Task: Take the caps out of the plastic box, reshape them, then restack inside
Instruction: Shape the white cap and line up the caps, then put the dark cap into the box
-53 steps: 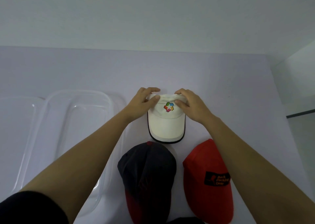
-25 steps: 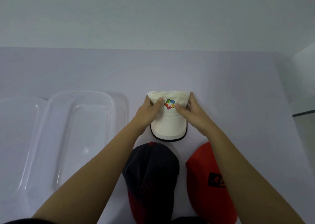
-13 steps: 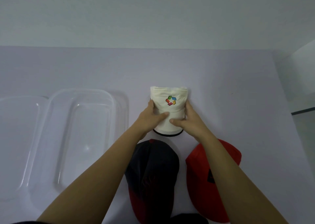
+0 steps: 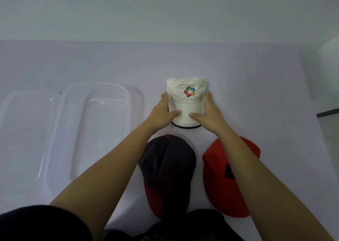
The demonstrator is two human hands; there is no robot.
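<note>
White cap (image 4: 187,101), brim toward the person, clasped by both hands.

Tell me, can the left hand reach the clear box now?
Probably yes. The box lies open just left of the left hand, with bare table between them. But both hands hold the white cap, so it must let go first.

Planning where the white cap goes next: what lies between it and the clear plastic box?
In the head view only the left hand, gripping the white cap, and bare table lie between it and the plastic box.
</note>
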